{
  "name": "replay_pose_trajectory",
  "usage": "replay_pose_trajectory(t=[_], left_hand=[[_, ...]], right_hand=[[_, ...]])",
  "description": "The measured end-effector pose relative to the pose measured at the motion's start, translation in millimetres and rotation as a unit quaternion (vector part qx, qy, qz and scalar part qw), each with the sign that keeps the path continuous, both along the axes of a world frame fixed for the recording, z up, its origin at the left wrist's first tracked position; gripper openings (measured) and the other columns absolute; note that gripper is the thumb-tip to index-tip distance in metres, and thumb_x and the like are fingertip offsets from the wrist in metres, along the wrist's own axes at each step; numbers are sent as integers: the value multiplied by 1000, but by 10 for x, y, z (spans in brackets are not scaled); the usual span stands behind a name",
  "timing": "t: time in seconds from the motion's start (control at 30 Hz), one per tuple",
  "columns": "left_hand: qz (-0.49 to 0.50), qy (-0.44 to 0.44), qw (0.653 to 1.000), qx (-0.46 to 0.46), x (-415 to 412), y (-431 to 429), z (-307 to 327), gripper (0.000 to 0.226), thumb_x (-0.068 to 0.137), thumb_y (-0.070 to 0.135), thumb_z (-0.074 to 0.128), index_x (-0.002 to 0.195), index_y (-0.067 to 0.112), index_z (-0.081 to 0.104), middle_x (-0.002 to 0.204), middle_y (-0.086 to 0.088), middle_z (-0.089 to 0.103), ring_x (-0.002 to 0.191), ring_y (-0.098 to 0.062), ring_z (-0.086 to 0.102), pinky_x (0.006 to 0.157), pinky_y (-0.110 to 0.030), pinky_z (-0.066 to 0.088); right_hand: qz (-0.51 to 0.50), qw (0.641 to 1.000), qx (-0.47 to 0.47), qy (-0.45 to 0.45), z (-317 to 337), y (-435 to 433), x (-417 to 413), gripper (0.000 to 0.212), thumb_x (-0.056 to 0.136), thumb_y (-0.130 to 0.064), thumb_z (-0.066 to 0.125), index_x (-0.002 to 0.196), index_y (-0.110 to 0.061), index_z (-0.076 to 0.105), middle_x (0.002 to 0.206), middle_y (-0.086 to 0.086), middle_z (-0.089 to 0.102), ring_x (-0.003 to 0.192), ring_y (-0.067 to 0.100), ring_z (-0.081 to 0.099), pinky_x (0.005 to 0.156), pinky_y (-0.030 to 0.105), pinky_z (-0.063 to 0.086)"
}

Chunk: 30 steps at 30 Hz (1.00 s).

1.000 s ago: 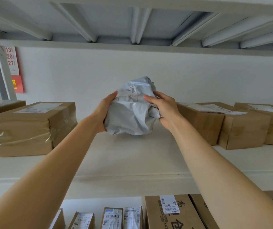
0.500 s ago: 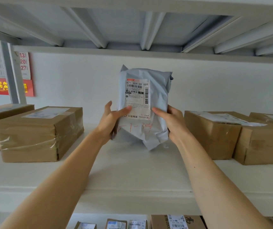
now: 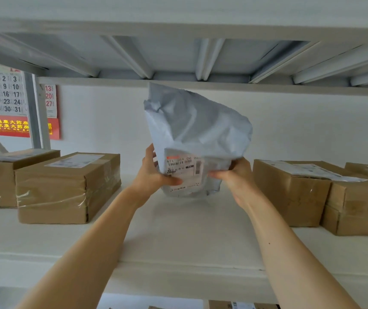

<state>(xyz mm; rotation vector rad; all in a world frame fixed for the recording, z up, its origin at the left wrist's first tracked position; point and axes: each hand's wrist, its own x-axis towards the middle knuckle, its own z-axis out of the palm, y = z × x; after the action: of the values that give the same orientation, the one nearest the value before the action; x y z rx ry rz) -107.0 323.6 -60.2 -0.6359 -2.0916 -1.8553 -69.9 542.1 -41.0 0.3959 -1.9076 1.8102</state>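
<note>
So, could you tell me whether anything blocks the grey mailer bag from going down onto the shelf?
Nothing visible does: the shelf below the mailer bag is free, with cardboard boxes off to both sides.

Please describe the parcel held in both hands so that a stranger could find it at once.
Find the white shelf board with brown cardboard boxes on both sides. Between them, the left hand and the right hand grip a crumpled grey plastic mailing bag. It alone is soft, not boxy.
</note>
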Motion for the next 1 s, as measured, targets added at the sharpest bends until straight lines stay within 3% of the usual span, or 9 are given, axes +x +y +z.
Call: replay_pose_trajectory(t=[0.13, 0.17, 0.2, 0.37, 0.5, 0.6, 0.73, 0.87, 1.0], left_hand=[[53, 50, 996, -48, -48, 1, -56, 115, 56, -1, 88, 142, 40, 23, 142, 0, 36, 125, -20, 45, 72, -20, 58], [74, 60, 993, -62, -67, 8, -65, 111, 57, 0, 88, 139, 39, 26, 141, 2, 34, 127, -20, 43, 75, -21, 58], [94, 70, 990, -76, -93, 12, -81, 108, 58, 1, 88, 140, 35, 28, 139, 4, 32, 128, -20, 41, 80, -25, 57], [111, 90, 982, -125, -149, 7, -121, 102, 53, 33, 83, 140, 10, 36, 132, -27, 37, 127, -51, 41, 88, -59, 56], [137, 125, 974, -127, -118, 4, -97, 116, 48, 42, 86, 146, 25, 27, 144, -17, 32, 137, -40, 38, 96, -56, 54], [128, 154, 976, -89, 31, 50, -34, 123, 42, 44, 87, 141, 43, 14, 146, 4, 30, 136, -26, 34, 106, -53, 44], [112, 59, 991, -49, 135, 83, 52, 125, 37, 60, 86, 136, 56, 11, 137, 1, 38, 131, -27, 41, 106, -51, 45], [123, -37, 992, -5, 184, 99, 130, 126, 39, 73, 76, 146, 36, 21, 135, -3, 45, 112, -26, 59, 53, -33, 57], [138, -102, 983, 71, 206, 87, 168, 119, 33, 80, 71, 134, 29, 34, 132, -6, 53, 106, -26, 64, 46, -30, 54]], right_hand=[[6, 999, 18, -45, -59, 20, 7, 31, 96, -7, 62, 119, -24, 50, 96, -16, 53, 80, 2, 29, 72, 23, 40], [14, 998, 6, -54, -76, 49, -17, 31, 99, -8, 56, 128, -19, 51, 135, 6, 31, 109, 4, 11, 71, 21, 40], [17, 998, 1, -61, -96, 65, -58, 35, 102, -8, 51, 137, -14, 48, 100, -9, 29, 94, 4, 27, 72, 19, 38], [-28, 991, -42, -127, -262, 128, -61, 53, 99, 15, 39, 149, -2, 34, 144, 21, 46, 132, 30, 47, 92, 25, 34], [62, 990, -121, 28, -53, 11, 82, 83, 106, 4, 13, 63, -58, 47, 102, 37, 55, 108, 34, 55, 115, 20, 9], [-84, 995, 43, -17, -87, -5, 83, 36, 94, 5, 56, 110, -27, 54, 101, -4, 62, 105, 18, 55, 102, 24, 37], [1, 988, -146, -48, -69, -25, -43, 42, 81, 2, 76, 115, -11, 55, 104, 8, 75, 107, 25, 69, 104, 42, 48], [-43, 992, -118, -15, -41, -59, -13, 19, 83, -9, 78, 94, -10, 62, 92, 7, 75, 92, 20, 73, 82, 22, 56], [-91, 994, -43, 34, -96, -111, -69, 34, 81, -12, 81, 104, -17, 57, 103, 1, 68, 91, 8, 66, 73, 10, 48]])
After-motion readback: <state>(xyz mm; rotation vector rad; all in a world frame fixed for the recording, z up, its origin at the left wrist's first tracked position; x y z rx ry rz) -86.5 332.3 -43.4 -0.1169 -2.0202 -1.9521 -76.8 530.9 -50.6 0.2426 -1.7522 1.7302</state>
